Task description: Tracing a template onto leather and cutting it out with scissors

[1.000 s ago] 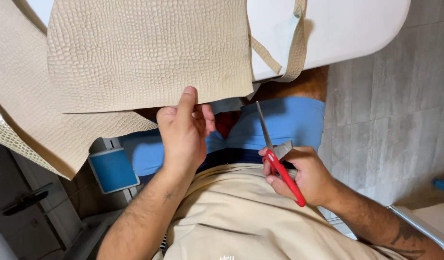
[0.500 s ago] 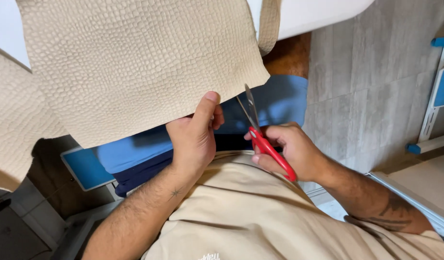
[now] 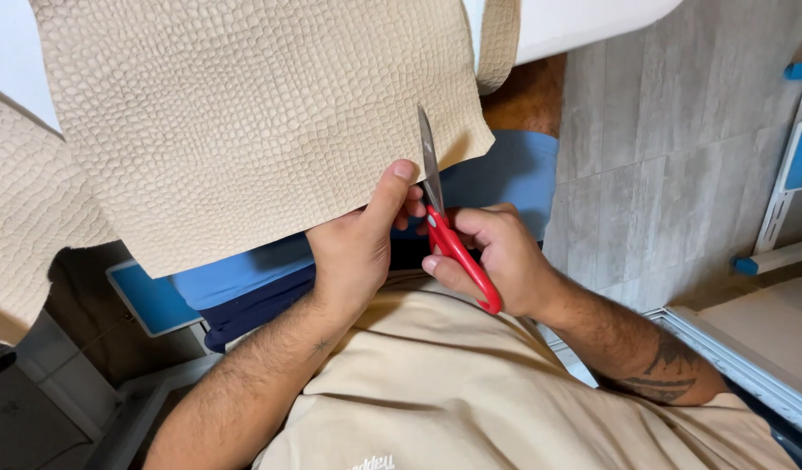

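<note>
Head view — left hand (image 3: 353,252) pinches beige textured sheet (image 3: 262,122) near edge, right hand (image 3: 497,257) grips red scissors (image 3: 449,231), blades closed — thumb sits close, nick risk.

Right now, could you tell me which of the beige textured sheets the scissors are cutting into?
The big middle sheet, pinched at its lower edge by the left hand. The scissors in the right hand meet it there; the left sheet hangs untouched.

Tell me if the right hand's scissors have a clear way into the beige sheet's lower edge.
Probably yes. The right hand holds the red-handled scissors with their blade lying over the textured beige sheet, and the left hand pinches that edge just beside it; nothing lies between.
</note>
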